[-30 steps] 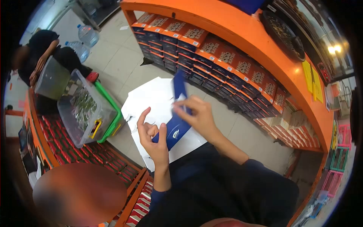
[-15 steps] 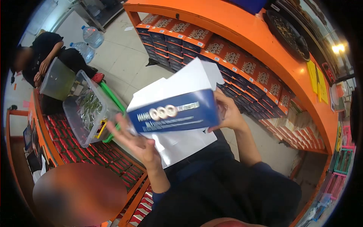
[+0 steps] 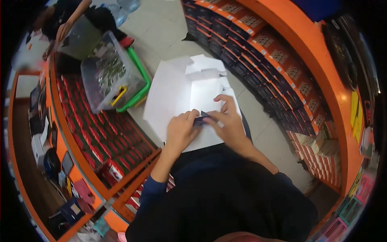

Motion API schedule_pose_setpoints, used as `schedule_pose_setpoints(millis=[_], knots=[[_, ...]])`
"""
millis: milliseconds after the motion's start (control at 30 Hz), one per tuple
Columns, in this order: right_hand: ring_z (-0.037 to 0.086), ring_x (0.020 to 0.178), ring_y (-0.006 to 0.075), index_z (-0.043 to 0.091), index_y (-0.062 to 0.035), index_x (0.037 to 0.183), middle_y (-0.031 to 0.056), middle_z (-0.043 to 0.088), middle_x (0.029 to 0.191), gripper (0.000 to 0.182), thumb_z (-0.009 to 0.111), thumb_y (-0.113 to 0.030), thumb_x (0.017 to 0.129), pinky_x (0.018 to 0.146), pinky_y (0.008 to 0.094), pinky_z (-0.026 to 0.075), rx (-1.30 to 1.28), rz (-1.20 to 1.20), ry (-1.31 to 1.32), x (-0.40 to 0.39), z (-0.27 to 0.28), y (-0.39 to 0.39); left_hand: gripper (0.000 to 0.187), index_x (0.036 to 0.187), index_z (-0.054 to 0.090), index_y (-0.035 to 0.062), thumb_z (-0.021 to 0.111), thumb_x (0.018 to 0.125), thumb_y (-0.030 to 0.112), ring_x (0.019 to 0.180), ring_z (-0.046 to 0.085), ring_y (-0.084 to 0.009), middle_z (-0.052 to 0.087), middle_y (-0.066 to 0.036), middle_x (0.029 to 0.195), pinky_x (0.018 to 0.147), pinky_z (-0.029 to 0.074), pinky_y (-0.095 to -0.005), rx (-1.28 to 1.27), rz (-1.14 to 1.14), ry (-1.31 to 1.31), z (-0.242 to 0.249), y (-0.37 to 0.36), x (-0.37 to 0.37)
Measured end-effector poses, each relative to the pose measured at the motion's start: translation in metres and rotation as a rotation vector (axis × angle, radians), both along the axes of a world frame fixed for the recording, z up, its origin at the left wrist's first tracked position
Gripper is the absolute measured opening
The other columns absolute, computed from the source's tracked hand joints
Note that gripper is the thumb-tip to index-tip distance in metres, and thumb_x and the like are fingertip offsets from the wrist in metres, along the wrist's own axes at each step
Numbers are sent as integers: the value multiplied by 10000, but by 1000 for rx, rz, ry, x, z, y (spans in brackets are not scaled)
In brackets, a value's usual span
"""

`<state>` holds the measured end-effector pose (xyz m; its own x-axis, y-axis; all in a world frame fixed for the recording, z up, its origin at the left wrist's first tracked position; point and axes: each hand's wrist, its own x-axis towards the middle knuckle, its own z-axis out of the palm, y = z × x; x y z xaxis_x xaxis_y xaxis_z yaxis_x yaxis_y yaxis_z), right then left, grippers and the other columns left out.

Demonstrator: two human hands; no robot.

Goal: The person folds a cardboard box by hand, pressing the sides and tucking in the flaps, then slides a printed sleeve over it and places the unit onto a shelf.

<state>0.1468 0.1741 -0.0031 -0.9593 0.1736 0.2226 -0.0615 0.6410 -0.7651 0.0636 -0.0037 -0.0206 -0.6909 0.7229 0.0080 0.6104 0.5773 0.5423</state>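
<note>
A partly folded cardboard box (image 3: 205,90), white on the inside and dark blue on the outside, rests over my lap with its wide lid panel spread to the left. My left hand (image 3: 182,131) is closed on the near wall, fingers over its edge. Across from it, my right hand (image 3: 230,127) has bent fingers at the same near side, holding a small dark blue flap at the right corner. Part of that flap is hidden behind the fingers.
Stacked orange and dark blue boxes (image 3: 258,60) fill the orange shelf at right. Left stand a clear plastic bin (image 3: 90,94) holding packets, a green crate (image 3: 141,94) and rows of red packs (image 3: 96,129). Another person's arm (image 3: 76,16) reaches beside a second bin.
The box has come down to my lap and turned so its white inside faces up. My left hand, spread before, now grips its near wall. The view has tilted downward.
</note>
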Motion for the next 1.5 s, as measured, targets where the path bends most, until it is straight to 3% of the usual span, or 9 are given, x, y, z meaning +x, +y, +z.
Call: schedule_pose_setpoints(millis=[67,133,467,633,667,1067,1133,1267,1500], knots=[[537,725,157,739,-33,1003,125,451,1268,278,793,-44,731,652,294,500,-5,45,-6,-4,-8,21,121,954,670,40,662,835,61,710,658,-242,645,-85,751,647,497,-335,218,-55,-85,-5,-8,-10],[508,706,128,768,-46,943,98,468,1223,228,782,10,723,644,268,494,-639,58,163,-7,-14,33,104,950,691,21,659,860,62,739,665,-193,678,-87,787,666,500,-308,292,94,-387,2,-16,-17],[578,941,171,768,3,847,113,459,1181,277,721,170,630,841,265,514,-102,98,74,-21,42,42,169,1010,731,-48,715,872,48,754,665,-103,735,-88,839,688,516,-236,417,207,-684,23,-6,-13],[513,1094,221,756,4,811,120,456,1174,254,733,150,604,784,245,494,-850,181,135,-25,25,60,166,973,742,-42,740,860,80,739,673,-88,745,-111,841,674,529,-224,628,302,-887,29,-7,-22],[442,706,61,760,-29,827,67,464,1180,204,772,102,671,621,223,428,-624,207,208,-26,25,55,173,975,741,-42,744,860,88,733,673,-90,746,-116,849,668,532,-225,590,269,-785,29,-3,-19],[548,850,230,625,-56,1293,159,506,1149,618,817,-12,708,798,327,482,81,131,156,-21,59,27,305,1126,640,17,691,836,96,782,706,-271,711,-149,915,702,583,-325,487,-69,-498,54,1,-17],[563,764,310,525,4,1314,192,595,947,584,749,67,778,632,356,481,248,91,454,-9,35,23,332,1221,607,-13,664,916,108,921,649,-129,676,-95,1095,745,592,-303,660,23,-639,58,-3,-23],[375,668,201,222,-24,1488,11,417,705,871,753,9,799,635,342,352,241,264,683,-13,-18,21,451,1327,481,-23,635,938,146,1055,573,-182,577,-114,1155,771,557,-350,945,172,-464,46,26,-17],[380,667,136,-10,-20,1565,3,370,759,1039,750,-165,872,670,277,385,204,307,419,-41,33,8,281,1182,536,-31,554,924,77,928,584,-323,537,-192,1051,827,465,-414,1117,229,-304,55,47,0]])
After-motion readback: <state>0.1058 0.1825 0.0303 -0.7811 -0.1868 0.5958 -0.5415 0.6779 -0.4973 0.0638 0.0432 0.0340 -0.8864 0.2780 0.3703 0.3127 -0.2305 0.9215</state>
